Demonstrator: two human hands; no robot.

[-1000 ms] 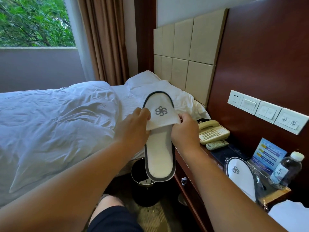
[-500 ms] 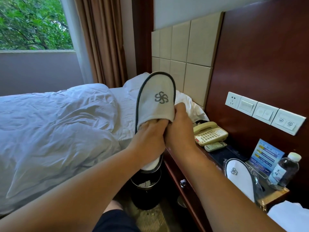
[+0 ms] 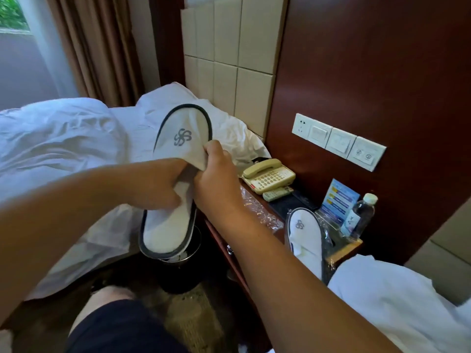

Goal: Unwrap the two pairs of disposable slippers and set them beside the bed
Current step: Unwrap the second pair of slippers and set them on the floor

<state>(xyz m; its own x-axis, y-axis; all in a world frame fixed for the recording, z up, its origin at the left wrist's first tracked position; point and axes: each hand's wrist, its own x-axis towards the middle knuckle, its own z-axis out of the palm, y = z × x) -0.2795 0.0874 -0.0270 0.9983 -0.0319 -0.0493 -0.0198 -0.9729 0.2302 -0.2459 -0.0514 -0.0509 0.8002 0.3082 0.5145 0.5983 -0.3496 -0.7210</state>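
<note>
So the slipper in hand (image 3: 175, 174) is held up in the air between the two hands, over the gap between the bed (image 3: 63, 149) and the nightstand (image 3: 254, 217), with the dark waste bin (image 3: 178, 271) right below its heel. Its long axis runs roughly away from the person and slightly up — toe end with the grey pinwheel logo pointing toward the pillow (image 3: 229, 123), heel end hanging down toward the bin. The left hand (image 3: 158, 184) looks pushed into the opening under the upper, fingers partly hidden in there, so I can't tell exactly how they're curled. The right hand (image 3: 216, 179) is pinching the edge of the upper between thumb and fingers, pulling it up off the sole. Both hands are basically touching each other at the middle of the slipper, so neither is really nearer. My guess is the upper is being popped open so it can go down on the floor, which lies straight below. Count-wise: one slipper in the hands, and a wrapped pair (image 3: 305, 240) in clear plastic lying on the nightstand near the right forearm — I can only make out one upper in that pack. There's also loose clear wrapper (image 3: 257, 210) on the nightstand, one phone (image 3: 269, 175), one remote (image 3: 277, 193), one water bottle (image 3: 362, 215). No slippers visible on the floor yet.
</note>
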